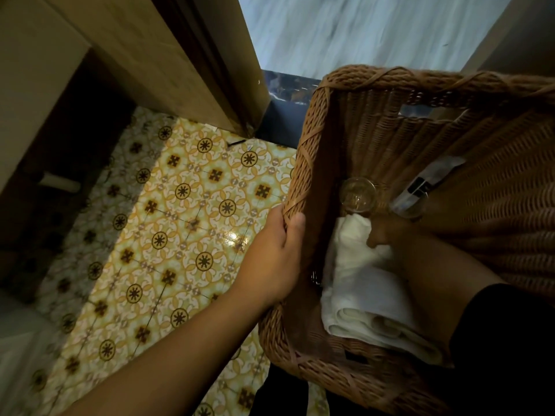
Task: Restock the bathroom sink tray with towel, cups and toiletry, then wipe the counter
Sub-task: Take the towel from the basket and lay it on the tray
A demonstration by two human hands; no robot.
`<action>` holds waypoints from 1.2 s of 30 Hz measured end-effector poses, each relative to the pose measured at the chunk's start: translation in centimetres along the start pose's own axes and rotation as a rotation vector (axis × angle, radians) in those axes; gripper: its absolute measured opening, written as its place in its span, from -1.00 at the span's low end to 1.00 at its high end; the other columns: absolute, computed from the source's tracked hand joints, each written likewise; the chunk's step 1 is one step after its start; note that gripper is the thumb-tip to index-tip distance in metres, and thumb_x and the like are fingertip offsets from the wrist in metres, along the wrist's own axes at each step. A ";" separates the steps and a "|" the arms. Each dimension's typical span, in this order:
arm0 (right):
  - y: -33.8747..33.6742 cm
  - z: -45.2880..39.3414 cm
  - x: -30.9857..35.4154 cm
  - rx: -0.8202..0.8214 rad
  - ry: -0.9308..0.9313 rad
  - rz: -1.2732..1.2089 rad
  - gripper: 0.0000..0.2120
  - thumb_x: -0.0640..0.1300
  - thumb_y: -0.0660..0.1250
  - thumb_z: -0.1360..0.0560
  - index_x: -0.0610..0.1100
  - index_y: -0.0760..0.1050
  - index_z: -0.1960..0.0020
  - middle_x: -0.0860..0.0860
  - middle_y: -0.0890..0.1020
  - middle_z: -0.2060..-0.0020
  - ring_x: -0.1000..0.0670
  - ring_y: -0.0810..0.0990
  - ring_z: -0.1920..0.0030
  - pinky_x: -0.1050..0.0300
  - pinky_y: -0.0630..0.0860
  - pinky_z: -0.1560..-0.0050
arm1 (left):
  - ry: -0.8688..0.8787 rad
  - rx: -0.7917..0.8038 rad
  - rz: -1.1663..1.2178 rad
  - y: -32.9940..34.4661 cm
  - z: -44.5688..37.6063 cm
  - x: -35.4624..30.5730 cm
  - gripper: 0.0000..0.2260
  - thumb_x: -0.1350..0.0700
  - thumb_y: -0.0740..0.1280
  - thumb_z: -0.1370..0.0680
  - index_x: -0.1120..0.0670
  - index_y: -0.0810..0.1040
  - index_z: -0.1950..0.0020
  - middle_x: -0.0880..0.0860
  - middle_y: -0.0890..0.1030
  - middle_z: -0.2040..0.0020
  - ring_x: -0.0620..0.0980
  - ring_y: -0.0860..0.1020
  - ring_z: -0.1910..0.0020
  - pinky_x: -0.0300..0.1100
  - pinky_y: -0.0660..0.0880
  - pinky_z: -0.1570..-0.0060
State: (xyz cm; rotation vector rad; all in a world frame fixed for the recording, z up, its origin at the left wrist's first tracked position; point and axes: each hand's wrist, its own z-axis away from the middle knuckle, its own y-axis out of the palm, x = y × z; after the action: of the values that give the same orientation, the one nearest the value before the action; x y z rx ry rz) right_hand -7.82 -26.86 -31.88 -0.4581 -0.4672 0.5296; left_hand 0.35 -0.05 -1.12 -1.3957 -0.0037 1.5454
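A brown wicker basket (306,163) fills the right half of the head view, above a patterned floor. My left hand (277,250) grips its left rim, thumb inside. My right hand (399,235) reaches down into the basket, and its fingers close on a rolled white towel (357,283) lying on the bottom. Beyond the towel stand a clear glass cup (359,196) and a second glass (410,210) with a wrapped toiletry packet (426,183) in it.
Yellow patterned floor tiles (186,223) lie to the left. A wooden cabinet or door edge (168,61) rises at upper left, with a dark recess below it. A dark threshold (282,115) and pale marble flooring (360,28) lie beyond the basket.
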 end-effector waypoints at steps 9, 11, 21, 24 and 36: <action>-2.2 9.3 3.8 0.027 -0.150 -0.068 -0.36 -0.38 0.54 -0.29 -0.26 0.45 -0.34 -0.19 0.52 -0.29 -0.13 0.50 -0.26 0.13 0.38 -0.25 | -0.022 -0.020 -0.030 0.1 0.1 -0.3 -0.70 -0.10 0.06 -0.67 0.05 0.40 -0.25 -0.10 0.57 0.05 -0.10 0.54 0.08 -0.21 0.32 0.17; -2.6 11.5 4.4 -0.041 -0.180 -0.035 -0.34 -0.37 0.52 -0.30 -0.27 0.41 -0.37 -0.18 0.49 -0.32 -0.16 0.46 -0.31 0.08 0.36 -0.32 | -0.030 -0.013 -0.036 -0.1 0.2 -0.6 -0.63 -0.11 0.05 -0.67 0.09 0.37 -0.33 -0.01 0.58 -0.03 -0.03 0.55 0.01 -0.18 0.35 0.12; -8.2 29.6 9.6 -0.510 -0.105 0.376 -0.71 0.02 0.34 -0.44 -0.03 0.38 -0.10 -0.05 0.54 -0.11 -0.14 0.50 -0.14 -0.04 0.40 -0.10 | -0.064 0.053 0.033 -1.0 0.9 -0.9 -0.67 -0.14 0.04 -0.66 0.10 0.38 -0.15 0.11 0.57 0.01 0.15 0.56 0.02 -0.01 0.45 0.07; -10.6 35.7 11.1 -0.667 -0.043 0.295 -0.75 0.15 0.30 -0.47 0.01 0.39 0.00 0.00 0.50 0.02 -0.12 0.50 -0.06 -0.04 0.38 -0.06 | -0.061 0.100 0.056 -1.2 1.0 -1.1 -0.65 -0.13 0.03 -0.66 0.11 0.36 -0.19 0.12 0.55 -0.08 0.16 0.54 -0.07 0.01 0.43 -0.04; -8.0 53.0 12.9 -0.958 -0.119 0.251 -0.76 0.03 0.46 -0.38 0.01 0.45 0.05 0.10 0.51 0.20 -0.07 0.53 0.13 -0.02 0.39 0.07 | 0.090 0.272 -0.024 -3.4 -0.7 0.0 -0.56 -0.14 0.07 -0.65 0.08 0.29 -0.43 0.15 0.44 -0.38 0.12 0.45 -0.27 0.00 0.39 -0.25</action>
State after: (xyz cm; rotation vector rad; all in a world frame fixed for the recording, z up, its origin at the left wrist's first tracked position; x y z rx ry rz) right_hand -23.03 -10.33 18.49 -1.4214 -0.7766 0.5531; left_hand 3.07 1.26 0.64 -1.2419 0.2350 1.4042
